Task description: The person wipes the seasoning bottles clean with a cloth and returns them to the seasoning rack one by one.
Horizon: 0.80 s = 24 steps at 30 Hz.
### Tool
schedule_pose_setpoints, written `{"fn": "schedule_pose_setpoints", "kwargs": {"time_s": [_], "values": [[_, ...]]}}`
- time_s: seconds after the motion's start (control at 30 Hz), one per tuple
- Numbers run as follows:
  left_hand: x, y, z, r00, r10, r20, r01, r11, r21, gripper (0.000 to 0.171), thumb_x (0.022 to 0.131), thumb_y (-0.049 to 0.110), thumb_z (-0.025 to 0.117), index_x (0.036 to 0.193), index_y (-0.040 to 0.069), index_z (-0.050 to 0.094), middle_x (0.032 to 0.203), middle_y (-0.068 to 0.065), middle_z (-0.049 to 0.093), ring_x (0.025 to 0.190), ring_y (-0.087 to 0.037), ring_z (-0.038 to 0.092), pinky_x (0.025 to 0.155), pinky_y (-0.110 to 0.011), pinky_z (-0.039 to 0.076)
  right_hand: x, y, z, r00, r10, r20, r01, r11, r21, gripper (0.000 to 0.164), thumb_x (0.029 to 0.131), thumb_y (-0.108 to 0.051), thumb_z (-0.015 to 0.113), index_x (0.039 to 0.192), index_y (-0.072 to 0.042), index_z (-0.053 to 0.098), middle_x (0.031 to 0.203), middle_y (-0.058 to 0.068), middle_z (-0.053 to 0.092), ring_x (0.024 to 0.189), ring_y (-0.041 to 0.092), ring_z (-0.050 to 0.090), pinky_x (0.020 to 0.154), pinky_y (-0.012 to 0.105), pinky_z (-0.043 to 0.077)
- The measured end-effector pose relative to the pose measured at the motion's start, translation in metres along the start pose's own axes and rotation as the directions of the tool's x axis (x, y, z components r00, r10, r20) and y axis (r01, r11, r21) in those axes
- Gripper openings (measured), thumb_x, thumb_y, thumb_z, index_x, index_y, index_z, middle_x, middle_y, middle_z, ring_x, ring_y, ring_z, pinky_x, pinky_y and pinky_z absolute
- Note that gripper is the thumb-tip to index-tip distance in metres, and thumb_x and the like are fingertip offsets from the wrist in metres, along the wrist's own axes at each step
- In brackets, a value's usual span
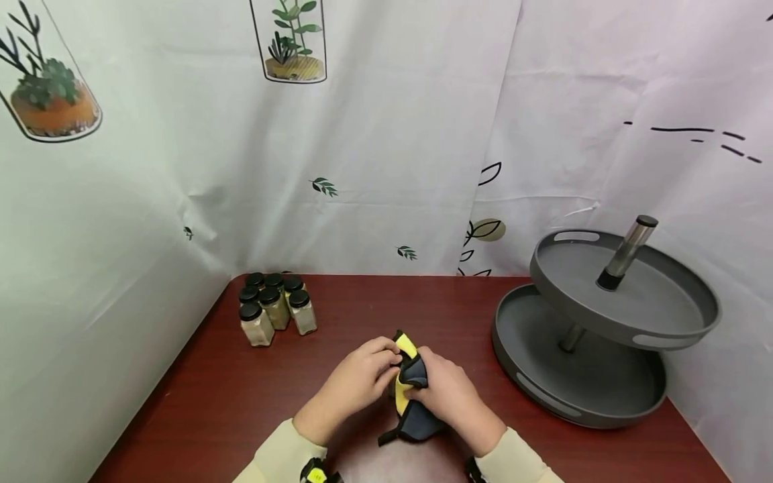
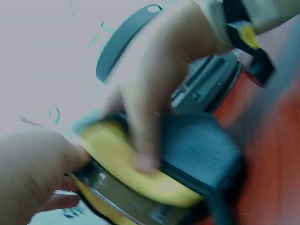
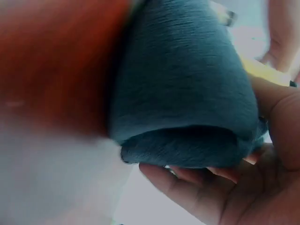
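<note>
Low over the front of the table, both hands work on a dark grey-blue and yellow cloth (image 1: 419, 421) with black edging and a hanging loop. Inside its yellow fold lies a clear jar (image 2: 126, 193) with brownish contents, only partly visible. My left hand (image 1: 357, 376) holds the jar's end, its thumb on top and fingers curled below in the left wrist view. From the other side my right hand (image 1: 451, 392) grips the cloth around the jar. Grey-blue cloth (image 3: 183, 75) covers the jar completely in the right wrist view.
Several black-lidded spice jars (image 1: 257, 325) stand grouped at the table's back left. A two-tier dark grey round tray (image 1: 594, 396) with a central post occupies the right side. White printed curtain (image 1: 386, 134) encloses the reddish-brown table (image 1: 199, 402) at the back and sides.
</note>
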<state>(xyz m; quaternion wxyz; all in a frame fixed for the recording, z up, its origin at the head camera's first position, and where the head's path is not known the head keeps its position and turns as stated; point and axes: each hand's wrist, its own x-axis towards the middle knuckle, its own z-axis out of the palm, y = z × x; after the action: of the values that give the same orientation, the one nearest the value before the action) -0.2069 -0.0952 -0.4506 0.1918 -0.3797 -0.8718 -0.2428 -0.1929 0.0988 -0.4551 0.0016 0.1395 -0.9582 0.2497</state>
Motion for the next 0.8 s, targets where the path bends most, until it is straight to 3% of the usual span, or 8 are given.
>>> {"fn": "schedule_pose_setpoints", "kwargs": {"time_s": [0.13, 0.3, 0.5, 0.67, 0.8], "values": [[0.009, 0.003, -0.010, 0.997, 0.020, 0.068, -0.023, 0.999, 0.043, 0.008, 0.083, 0.019, 0.070, 0.087, 0.014, 0.066, 0.094, 0.007, 0.054, 0.083, -0.006, 0.051, 0.070, -0.017, 0.046, 0.002, -0.003, 0.002, 1.000, 0.011, -0.007, -0.012, 0.998, -0.057, 0.053, 0.066, -0.041, 0.080, 0.100, -0.011, 0.054, 0.081, 0.003, 0.060, 0.068, 0.020, 0.058, 0.057, 0.036, 0.047], [0.013, 0.006, -0.013, 0.993, 0.031, 0.110, -0.041, 0.994, 0.097, 0.006, 0.082, 0.017, 0.070, 0.082, 0.016, 0.064, 0.082, 0.008, 0.047, 0.074, -0.006, 0.045, 0.064, -0.016, 0.042, 0.002, -0.008, -0.001, 0.998, 0.038, -0.054, -0.038, 0.999, -0.004, 0.052, 0.063, -0.042, 0.080, 0.095, -0.009, 0.056, 0.078, 0.005, 0.060, 0.066, 0.021, 0.058, 0.055, 0.037, 0.046], [0.015, 0.013, -0.015, 0.989, 0.059, 0.136, -0.081, 0.983, 0.166, 0.012, 0.084, 0.020, 0.068, 0.076, 0.016, 0.061, 0.078, 0.007, 0.041, 0.067, -0.004, 0.042, 0.059, -0.015, 0.041, 0.004, -0.005, 0.008, 0.999, 0.030, 0.016, -0.028, 0.994, -0.106, 0.055, 0.065, -0.048, 0.077, 0.094, -0.005, 0.058, 0.073, 0.008, 0.058, 0.063, 0.026, 0.058, 0.055, 0.039, 0.047], [0.014, 0.013, -0.014, 0.989, 0.059, 0.136, -0.080, 0.985, 0.156, 0.010, 0.084, 0.017, 0.067, 0.076, 0.015, 0.061, 0.081, 0.006, 0.043, 0.066, -0.003, 0.044, 0.059, -0.014, 0.041, 0.004, -0.007, 0.001, 0.999, 0.035, -0.020, -0.036, 0.998, -0.046, 0.053, 0.063, -0.047, 0.078, 0.095, -0.009, 0.058, 0.076, 0.005, 0.060, 0.066, 0.022, 0.059, 0.056, 0.037, 0.047], [0.016, 0.015, -0.018, 0.979, 0.053, 0.196, -0.088, 0.981, 0.174, 0.008, 0.083, 0.017, 0.068, 0.078, 0.013, 0.062, 0.103, 0.000, 0.053, 0.084, -0.008, 0.055, 0.072, -0.017, 0.047, 0.005, -0.003, 0.007, 1.000, 0.005, 0.017, -0.003, 0.997, -0.079, 0.052, 0.066, -0.047, 0.077, 0.096, -0.009, 0.057, 0.075, 0.003, 0.058, 0.066, 0.022, 0.059, 0.056, 0.037, 0.047]]}}
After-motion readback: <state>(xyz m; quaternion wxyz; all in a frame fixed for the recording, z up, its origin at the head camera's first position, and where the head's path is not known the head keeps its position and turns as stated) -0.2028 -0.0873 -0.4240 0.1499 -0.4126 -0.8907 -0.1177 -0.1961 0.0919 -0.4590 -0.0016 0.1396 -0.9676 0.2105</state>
